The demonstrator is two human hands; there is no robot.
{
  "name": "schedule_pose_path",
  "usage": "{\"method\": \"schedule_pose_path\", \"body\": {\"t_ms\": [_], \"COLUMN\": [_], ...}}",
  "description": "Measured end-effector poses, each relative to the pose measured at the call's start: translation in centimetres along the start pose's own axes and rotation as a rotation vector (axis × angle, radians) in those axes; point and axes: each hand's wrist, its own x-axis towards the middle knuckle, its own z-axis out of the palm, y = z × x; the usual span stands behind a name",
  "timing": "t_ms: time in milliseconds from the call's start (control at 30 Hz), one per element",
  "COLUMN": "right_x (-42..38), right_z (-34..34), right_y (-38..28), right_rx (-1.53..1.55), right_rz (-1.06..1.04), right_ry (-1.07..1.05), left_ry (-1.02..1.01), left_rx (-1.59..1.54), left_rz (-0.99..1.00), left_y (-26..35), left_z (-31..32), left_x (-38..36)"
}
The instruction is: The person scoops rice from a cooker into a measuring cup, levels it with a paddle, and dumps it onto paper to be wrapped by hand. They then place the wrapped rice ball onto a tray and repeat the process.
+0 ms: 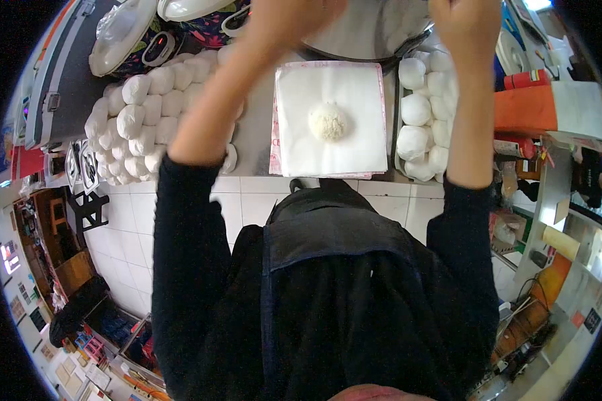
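Note:
My left hand is at the top edge, smeared by motion and partly cut off, near a large round metal pan. My right hand is also cut by the top edge, right of the pan; its fingers are mostly out of sight. Between my forearms lies a stack of white paper sheets with red-printed sheets showing at its edges. A small crumbly white mound, like cooked rice, sits near the middle of the top sheet, with neither hand touching it.
Rounded white bundles are piled on the left, and more white bundles fill a tray on the right. Two flower-patterned pots with displays stand at the back left. A dark case is at far left, a red-orange box at right.

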Motion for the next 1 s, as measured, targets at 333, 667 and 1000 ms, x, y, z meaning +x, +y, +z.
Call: {"method": "schedule_pose_path", "body": {"t_ms": [333,667,1000], "right_x": [-29.0,-28.1,-27.3], "right_z": [5.7,7.1,3.9], "right_y": [-6.6,-6.5,-8.4], "right_rx": [0.945,0.976,0.456], "right_rz": [-0.11,0.017,-0.329], "right_ry": [-0.749,-0.927,-0.629], "left_ry": [-0.754,-0.82,-0.992], "left_rx": [-0.425,-0.483,-0.415], "left_rz": [-0.386,-0.602,-0.826], "left_y": [3.9,3.4,4.3], "left_z": [-1.3,-0.6,-0.6], "left_x": [-31.5,-30.7,-27.8]}}
